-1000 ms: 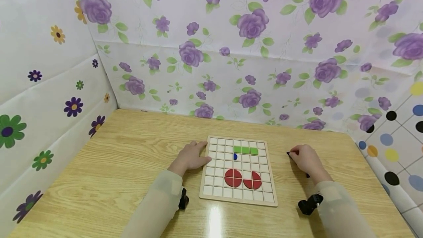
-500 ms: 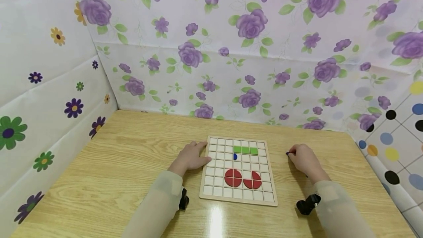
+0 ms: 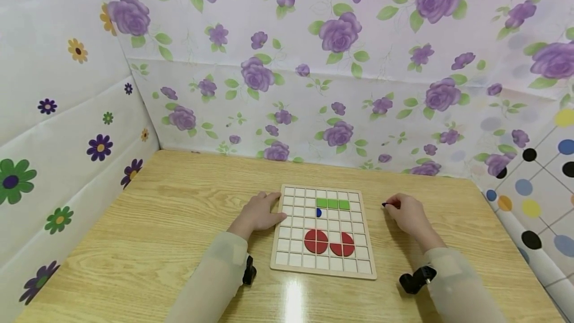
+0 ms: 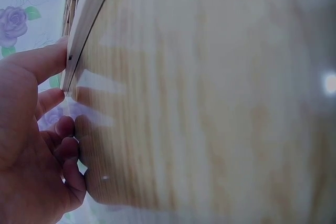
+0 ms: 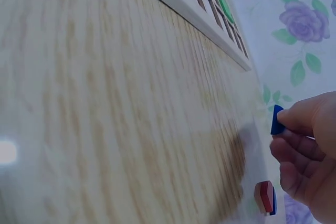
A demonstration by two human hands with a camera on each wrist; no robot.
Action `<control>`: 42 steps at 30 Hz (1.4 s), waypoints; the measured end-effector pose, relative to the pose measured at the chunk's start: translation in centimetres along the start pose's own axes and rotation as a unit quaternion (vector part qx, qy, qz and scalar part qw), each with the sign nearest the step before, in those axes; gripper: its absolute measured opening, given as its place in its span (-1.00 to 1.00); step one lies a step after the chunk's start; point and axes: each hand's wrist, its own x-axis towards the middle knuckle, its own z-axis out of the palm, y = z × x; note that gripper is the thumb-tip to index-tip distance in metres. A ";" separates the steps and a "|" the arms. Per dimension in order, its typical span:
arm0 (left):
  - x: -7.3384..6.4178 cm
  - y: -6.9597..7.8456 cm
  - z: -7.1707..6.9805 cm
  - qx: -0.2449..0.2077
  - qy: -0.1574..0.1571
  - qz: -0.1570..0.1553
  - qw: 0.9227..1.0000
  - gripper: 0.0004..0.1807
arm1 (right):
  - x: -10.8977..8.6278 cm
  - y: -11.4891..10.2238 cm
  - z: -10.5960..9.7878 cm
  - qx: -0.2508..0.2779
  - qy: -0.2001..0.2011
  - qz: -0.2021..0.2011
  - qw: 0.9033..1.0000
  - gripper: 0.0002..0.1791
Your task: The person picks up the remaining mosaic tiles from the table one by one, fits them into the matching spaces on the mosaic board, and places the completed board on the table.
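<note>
A square wooden grid board (image 3: 334, 223) lies on the table between the hands. It bears three green squares (image 3: 333, 204), a small blue half-disc (image 3: 319, 212), a red disc made of quarter pieces (image 3: 316, 241) and a red disc with one quarter open (image 3: 343, 249). My left hand (image 3: 256, 216) rests at the board's left edge, thumb and index fingertip touching the frame and the other fingers loosely bent. To the right of the board, my right hand (image 3: 410, 216) pinches a small blue piece (image 5: 276, 120) between thumb and fingers, above the table.
Below my right hand, a red piece (image 5: 265, 196) with blue at its side lies on the wood-grain table (image 3: 193, 198). Flower-print cloth (image 3: 287, 88) rises behind the table's back edge, and more printed cloth stands at both sides.
My right hand has shifted slightly left, toward the board, with the blue piece pinched in its fingers. The left hand and the board stay where they were.
</note>
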 end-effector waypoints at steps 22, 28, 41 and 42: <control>0.1 -0.2 0.1 -0.004 0.001 -0.001 1.000 -0.29 | -0.5 -0.8 1.0 0.140 0.007 0.042 0.989 -0.66; 0.1 -0.1 0.1 -0.007 0.001 0.000 1.000 -0.29 | -0.6 -1.2 1.5 0.180 0.009 0.049 0.982 -0.67; -0.1 -0.1 0.1 -0.002 0.003 0.002 1.000 -0.29 | -1.1 -2.2 2.4 0.236 -0.013 0.063 0.970 -0.62; -0.1 -0.1 0.1 -0.002 0.002 0.002 1.000 -0.29 | -1.1 -2.2 2.4 0.238 -0.015 0.063 0.969 -0.61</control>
